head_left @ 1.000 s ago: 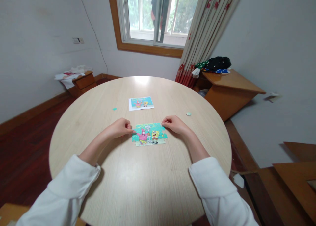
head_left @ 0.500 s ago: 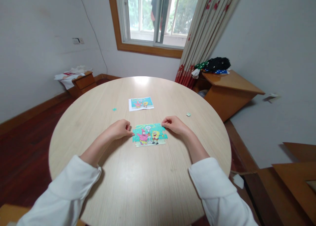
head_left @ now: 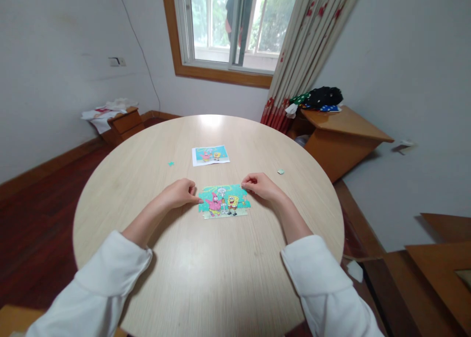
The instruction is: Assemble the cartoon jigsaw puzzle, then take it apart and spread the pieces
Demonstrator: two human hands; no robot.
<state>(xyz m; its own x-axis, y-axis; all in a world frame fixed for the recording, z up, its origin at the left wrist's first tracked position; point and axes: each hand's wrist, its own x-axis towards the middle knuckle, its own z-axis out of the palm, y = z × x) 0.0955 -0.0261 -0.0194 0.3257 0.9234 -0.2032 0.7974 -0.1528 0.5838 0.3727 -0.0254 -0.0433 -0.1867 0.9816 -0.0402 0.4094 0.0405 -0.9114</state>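
Note:
A small cartoon jigsaw puzzle lies flat near the middle of the round wooden table. My left hand rests at the puzzle's left edge, fingers curled, thumb and forefinger pinched against that edge. My right hand sits at the puzzle's upper right corner, fingers curled and pinched on the corner. What lies inside either pinch is too small to see. Both white sleeves reach in from below.
A printed reference picture lies farther back on the table. One loose teal piece sits to the left, another to the right. A wooden cabinet with clothes stands at right, a curtain and window behind.
Almost nothing has changed: both hands stay at the puzzle's edges, and the view has shifted very slightly.

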